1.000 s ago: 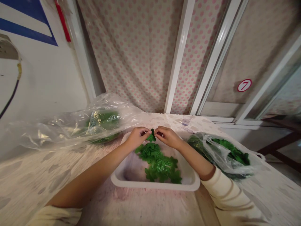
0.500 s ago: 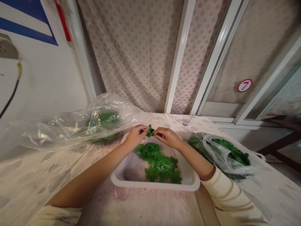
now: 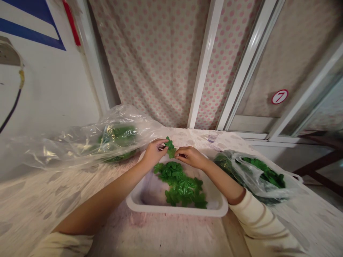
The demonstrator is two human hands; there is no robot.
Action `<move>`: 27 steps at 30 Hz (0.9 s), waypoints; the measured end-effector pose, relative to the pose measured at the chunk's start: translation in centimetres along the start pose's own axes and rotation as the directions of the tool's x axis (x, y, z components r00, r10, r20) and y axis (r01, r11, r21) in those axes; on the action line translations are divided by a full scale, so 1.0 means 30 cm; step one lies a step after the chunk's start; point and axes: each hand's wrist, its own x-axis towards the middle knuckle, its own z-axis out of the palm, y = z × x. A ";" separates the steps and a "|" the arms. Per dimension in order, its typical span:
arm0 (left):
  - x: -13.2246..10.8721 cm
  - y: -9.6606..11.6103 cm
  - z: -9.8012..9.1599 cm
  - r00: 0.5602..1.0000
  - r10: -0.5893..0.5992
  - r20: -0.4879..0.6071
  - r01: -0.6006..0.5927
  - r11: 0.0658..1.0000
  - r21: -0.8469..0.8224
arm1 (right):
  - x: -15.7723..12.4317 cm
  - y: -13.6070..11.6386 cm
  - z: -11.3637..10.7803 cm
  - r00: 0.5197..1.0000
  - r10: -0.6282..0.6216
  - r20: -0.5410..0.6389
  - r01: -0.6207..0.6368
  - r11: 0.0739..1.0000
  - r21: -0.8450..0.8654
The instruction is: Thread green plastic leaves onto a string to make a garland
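Both of my hands meet over the far end of a white tray [image 3: 139, 204]. My left hand [image 3: 152, 152] and my right hand [image 3: 189, 156] each pinch a small green plastic leaf piece [image 3: 170, 147] that hangs between their fingertips. Below it, in the tray, lies a heap of several similar green leaf pieces [image 3: 180, 184].
A large clear plastic bag [image 3: 88, 141] with green leaves inside lies at the left. Another clear bag of green leaves [image 3: 257, 175] sits to the right of the tray. A dotted curtain [image 3: 160, 60] and white window frames stand behind the table [image 3: 171, 235].
Both hands have lifted the green leaf piece slightly and turned it; the left hand's fingers now reach higher. The tray and bags have not moved.
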 end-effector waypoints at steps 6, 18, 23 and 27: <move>0.002 0.000 -0.004 0.999 0.036 -0.004 -0.035 0.998 0.051 | 0.001 -0.002 -0.002 0.995 -0.008 0.104 0.004 0.999 0.033; -0.002 0.031 -0.002 1.000 0.007 0.029 -0.007 1.000 0.025 | -0.005 -0.023 -0.007 0.996 0.046 -0.076 -0.043 0.998 0.034; -0.012 0.032 0.003 0.995 0.005 0.103 0.000 0.999 -0.048 | -0.006 -0.024 -0.007 0.983 0.114 -0.145 -0.109 0.993 0.037; -0.018 0.029 0.005 0.985 0.005 0.171 0.005 0.998 -0.059 | -0.005 -0.016 -0.004 0.985 0.136 -0.107 -0.132 0.991 0.037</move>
